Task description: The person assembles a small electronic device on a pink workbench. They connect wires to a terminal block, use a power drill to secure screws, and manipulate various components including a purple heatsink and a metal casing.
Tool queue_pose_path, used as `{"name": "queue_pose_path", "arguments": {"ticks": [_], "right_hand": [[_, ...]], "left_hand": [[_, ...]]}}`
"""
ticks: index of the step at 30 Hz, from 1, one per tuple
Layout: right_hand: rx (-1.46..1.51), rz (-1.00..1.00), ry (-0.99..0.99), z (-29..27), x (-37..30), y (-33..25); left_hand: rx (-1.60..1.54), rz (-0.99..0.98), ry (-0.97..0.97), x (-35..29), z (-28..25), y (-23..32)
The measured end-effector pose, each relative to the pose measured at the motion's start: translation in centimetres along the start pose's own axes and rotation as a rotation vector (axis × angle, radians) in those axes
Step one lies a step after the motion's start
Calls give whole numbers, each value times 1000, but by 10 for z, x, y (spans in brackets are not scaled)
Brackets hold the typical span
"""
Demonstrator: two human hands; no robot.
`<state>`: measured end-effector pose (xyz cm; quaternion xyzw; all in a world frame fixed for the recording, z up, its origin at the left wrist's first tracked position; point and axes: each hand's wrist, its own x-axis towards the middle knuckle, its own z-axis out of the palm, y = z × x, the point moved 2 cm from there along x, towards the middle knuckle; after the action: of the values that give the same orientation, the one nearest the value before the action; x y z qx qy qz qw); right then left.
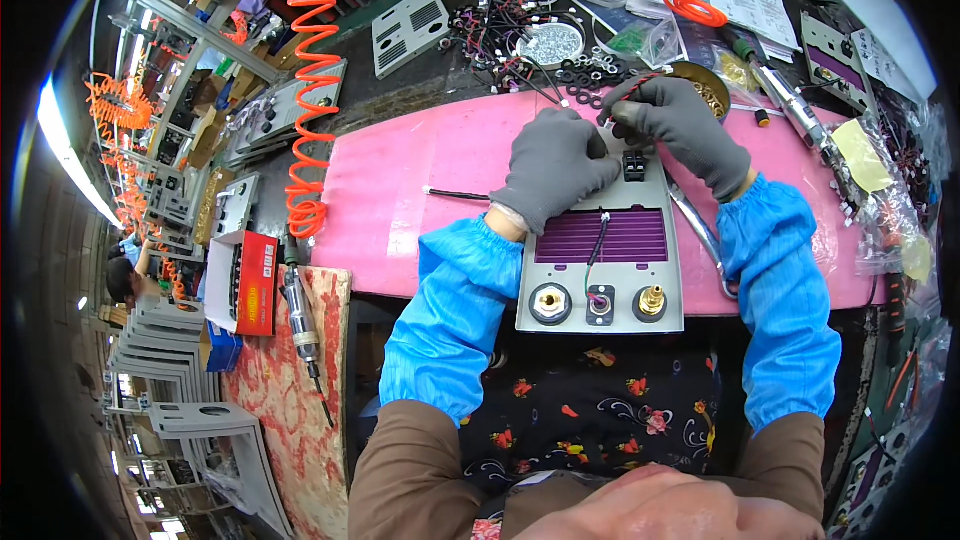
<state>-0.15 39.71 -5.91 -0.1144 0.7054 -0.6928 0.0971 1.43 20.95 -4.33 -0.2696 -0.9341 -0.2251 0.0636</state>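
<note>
A grey metal panel [655, 242] with a purple louvred grille [570, 237] lies before me on a pink mat. Along its near edge sit a round black-ringed socket [550, 303], a small square connector [600, 305] with a black cable, and a brass fitting [650, 301]. My left hand [562, 168], grey-gloved, rests curled over the panel's far left part, its grip hidden. A black cable [458, 194] juts out beside that wrist. My right hand [685, 128] pinches a thin red-and-black wire [640, 86] above the panel's far end, near a black rocker switch [634, 166].
Behind the mat [380, 190] lie heaped cables [500, 25], a dish of small screws [550, 44], black rings [590, 73] and a bowl of brass nuts [708, 92]. Power screwdrivers lie right [785, 90] and left [300, 315]. An orange coiled hose [312, 70] hangs at left.
</note>
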Motion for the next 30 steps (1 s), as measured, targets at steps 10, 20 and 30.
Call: {"name": "queue_pose_path", "arguments": {"ticks": [10, 20, 30], "right_hand": [[9, -37, 4, 5, -2, -5], [-446, -755, 219, 34, -70, -87], [-972, -598, 110, 66, -145, -180]], "left_hand": [[-20, -52, -39, 1, 2, -1], [-172, -71, -62, -1, 2, -11], [-140, 36, 19, 0, 2, -8]]}}
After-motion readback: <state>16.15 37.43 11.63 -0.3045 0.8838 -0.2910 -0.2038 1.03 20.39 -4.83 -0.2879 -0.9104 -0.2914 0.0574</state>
